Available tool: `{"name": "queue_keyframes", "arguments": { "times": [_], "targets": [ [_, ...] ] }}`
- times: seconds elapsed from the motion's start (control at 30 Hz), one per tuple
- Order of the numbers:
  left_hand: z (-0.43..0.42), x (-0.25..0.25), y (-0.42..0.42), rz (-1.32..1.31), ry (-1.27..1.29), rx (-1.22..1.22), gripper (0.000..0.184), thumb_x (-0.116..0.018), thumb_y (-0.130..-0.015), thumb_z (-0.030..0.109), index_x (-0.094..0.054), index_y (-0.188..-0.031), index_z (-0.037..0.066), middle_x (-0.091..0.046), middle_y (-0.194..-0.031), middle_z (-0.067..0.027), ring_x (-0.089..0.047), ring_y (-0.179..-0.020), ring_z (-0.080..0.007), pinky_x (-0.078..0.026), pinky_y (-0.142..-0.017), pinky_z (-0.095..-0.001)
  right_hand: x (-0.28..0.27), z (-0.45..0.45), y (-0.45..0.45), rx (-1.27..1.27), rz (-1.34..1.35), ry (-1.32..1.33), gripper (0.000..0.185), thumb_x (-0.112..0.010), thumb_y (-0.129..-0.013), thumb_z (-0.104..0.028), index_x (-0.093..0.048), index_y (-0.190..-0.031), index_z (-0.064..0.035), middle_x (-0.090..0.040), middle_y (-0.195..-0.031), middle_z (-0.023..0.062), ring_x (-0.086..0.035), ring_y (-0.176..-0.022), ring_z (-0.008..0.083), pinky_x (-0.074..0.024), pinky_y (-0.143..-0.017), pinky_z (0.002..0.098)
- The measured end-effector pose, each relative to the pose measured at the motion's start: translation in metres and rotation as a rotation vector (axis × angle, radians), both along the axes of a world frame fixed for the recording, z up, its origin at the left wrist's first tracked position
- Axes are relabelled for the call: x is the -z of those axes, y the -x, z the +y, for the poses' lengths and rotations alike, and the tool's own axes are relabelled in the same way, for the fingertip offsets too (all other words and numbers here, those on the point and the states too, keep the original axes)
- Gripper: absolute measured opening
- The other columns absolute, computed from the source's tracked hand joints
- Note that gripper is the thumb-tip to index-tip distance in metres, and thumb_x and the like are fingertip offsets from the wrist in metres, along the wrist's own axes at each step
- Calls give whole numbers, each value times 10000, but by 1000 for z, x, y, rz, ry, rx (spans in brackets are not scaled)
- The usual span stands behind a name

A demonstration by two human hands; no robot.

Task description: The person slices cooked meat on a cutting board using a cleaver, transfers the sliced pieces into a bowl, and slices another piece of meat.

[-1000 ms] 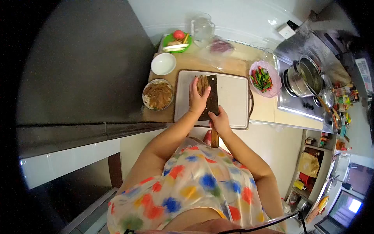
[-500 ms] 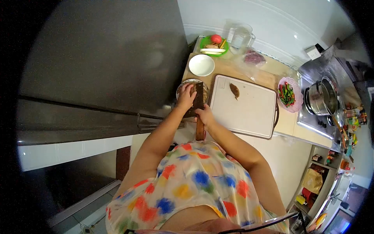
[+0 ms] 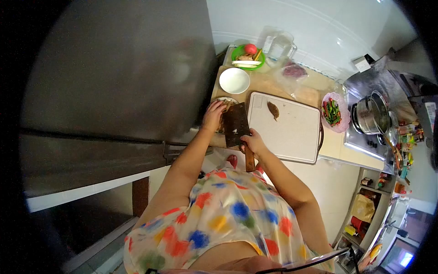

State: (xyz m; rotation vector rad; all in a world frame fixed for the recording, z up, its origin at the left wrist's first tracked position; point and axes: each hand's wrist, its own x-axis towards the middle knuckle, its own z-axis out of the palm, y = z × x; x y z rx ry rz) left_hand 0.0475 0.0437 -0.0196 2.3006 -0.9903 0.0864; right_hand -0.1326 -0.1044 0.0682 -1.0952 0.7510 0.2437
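Observation:
My right hand [image 3: 253, 141] is closed round the wooden handle of a cleaver [image 3: 236, 124]. The cleaver's dark, broad blade lies over the gap between a dish and the cutting board, hiding part of the dish. On the left, my left hand [image 3: 213, 116] rests with outstretched fingers at the dish [image 3: 229, 100], which holds brownish food pieces I cannot identify. A white cutting board [image 3: 287, 132] with a dark rim lies to the right of the blade. One brown, leaf-shaped piece of food [image 3: 273, 110] sits near the board's far edge.
Behind the dish stand a white bowl [image 3: 234, 81] and a green plate [image 3: 236, 55] of vegetables. A clear pitcher [image 3: 282, 43] and bagged meat [image 3: 294, 71] are at the wall. Rightward are a pink bowl [image 3: 344, 109] of chopped peppers and a pot [image 3: 368, 116] on the stove. The refrigerator [image 3: 123, 73] borders the left.
The cleaver in my right hand has moved right, away from the dish and toward the board. My left hand has shifted slightly left and stays at the dish.

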Motion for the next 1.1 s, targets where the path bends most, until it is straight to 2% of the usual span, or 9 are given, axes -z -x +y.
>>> {"name": "queue_keyframes", "arguments": {
  "times": [0.2, 0.3, 0.37, 0.5, 0.63, 0.83, 0.93, 1.03, 1.1],
  "targets": [
    [-1, -20, 8, -50, 75, -14, 289, -610, -842, 90, -637, -1131, 93, -542, -1297, -59, -434, -1259, -311, -346, -1062, -438, -4, -32, 32, 66, -57, -7, 262, -571, -811, -3, -451, -1043, -23, -540, -707, 73, -505, -427, 149, -445, -382, 280],
    [-6, -28, 16, -52, 47, 10, 292, -618, -842, 134, -629, -1132, 102, -530, -1309, -46, -422, -1270, -299, -315, -1083, -458, -27, -39, 48, 98, -29, -30, 250, -562, -823, -6, -449, -1042, -49, -531, -727, 70, -501, -428, 150, -466, -385, 300],
    [-15, -33, 26, -85, -65, 97, 312, -606, -859, 180, -617, -1165, 117, -520, -1324, -39, -392, -1299, -282, -272, -1102, -472, -40, -42, 57, 124, 8, -51, 251, -558, -829, -9, -443, -1045, -62, -516, -716, 64, -502, -430, 150, -474, -380, 314],
    [-30, -30, 41, -142, -182, 286, 337, -616, -848, 235, -605, -1172, 138, -497, -1339, -26, -373, -1309, -253, -209, -1127, -505, -18, -50, 73, 140, -42, -11, 253, -556, -836, -17, -426, -1044, -81, -487, -690, 54, -503, -443, 150, -486, -365, 344],
    [-30, -30, 44, -128, -224, 257, 255, -643, -822, 262, -656, -1041, 133, -575, -1192, -9, -409, -1268, -234, -184, -1136, -510, -18, -49, 84, 174, -55, -29, 239, -554, -841, -17, -414, -1023, -80, -483, -673, 56, -503, -445, 153, -483, -369, 342],
    [-19, -31, 37, -241, -269, 222, 147, -703, -750, 206, -671, -867, 124, -601, -1050, 1, -456, -1193, -213, -187, -1132, -523, -8, -46, 93, 196, -48, -11, 222, -544, -844, -9, -411, -1008, -78, -480, -654, 58, -502, -442, 155, -471, -369, 328],
    [-17, -24, 33, -264, -296, 225, 308, -726, -734, 203, -651, -1024, 132, -547, -1172, -37, -412, -1246, -261, -180, -1131, -534, -12, -46, 91, 190, -34, -11, 221, -543, -843, -8, -411, -1007, -77, -482, -657, 57, -503, -446, 154, -464, -364, 326],
    [-14, -53, 45, -196, -258, -22, 649, -767, -700, 298, -515, -1281, 157, -396, -1372, -102, -319, -1313, -340, -176, -1126, -537, -21, -45, 87, 200, -40, -25, 221, -543, -842, -11, -412, -1007, -80, -483, -658, 55, -502, -444, 153, -459, -357, 327],
    [-12, -58, 45, -138, -309, -162, 869, -791, -662, 369, -365, -1393, 172, -274, -1450, -136, -259, -1337, -383, -185, -1118, -537, -22, -43, 87, 204, -44, -32, 223, -544, -842, -13, -413, -1008, -84, -482, -657, 54, -498, -442, 153, -457, -353, 331]
  ]
}}
